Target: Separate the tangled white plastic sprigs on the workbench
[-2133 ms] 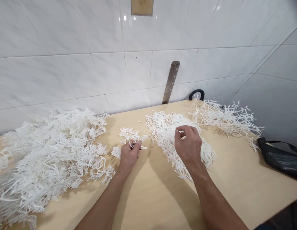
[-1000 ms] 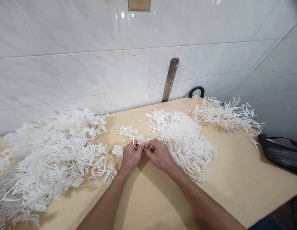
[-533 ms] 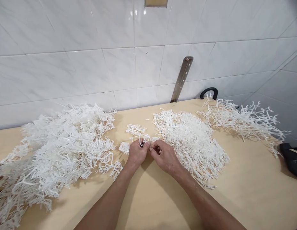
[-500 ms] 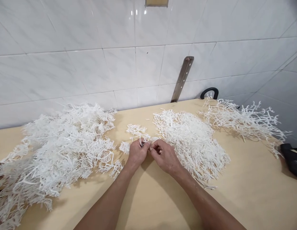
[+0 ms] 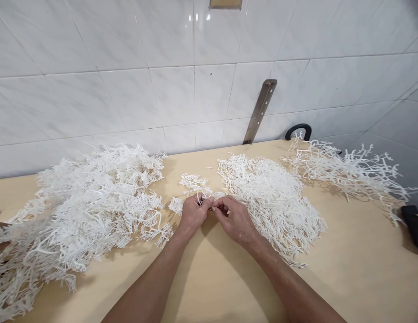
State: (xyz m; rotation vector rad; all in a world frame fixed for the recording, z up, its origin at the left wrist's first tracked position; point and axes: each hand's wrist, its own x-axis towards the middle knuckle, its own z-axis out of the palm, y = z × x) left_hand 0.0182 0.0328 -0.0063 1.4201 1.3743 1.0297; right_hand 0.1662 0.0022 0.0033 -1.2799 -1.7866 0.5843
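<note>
My left hand (image 5: 192,214) and my right hand (image 5: 234,218) meet at the middle of the wooden table (image 5: 229,287). Both are closed in a pinch on a small white plastic branched piece (image 5: 204,198) held between them. Just beyond my fingers lies a small cluster of white pieces (image 5: 192,182). A dense pile of small white bits (image 5: 272,197) sits right of my right hand. A big heap of white branched plastic (image 5: 87,211) spreads out left of my left hand.
A looser heap of white branched frames (image 5: 350,168) lies at the far right. A black bag (image 5: 414,224) rests at the right edge. A metal bracket (image 5: 261,110) and a black handle (image 5: 298,130) stand against the tiled wall.
My right hand left the middle pile and came to my left hand; both now pinch the same small piece. The view has shifted slightly to the left.
</note>
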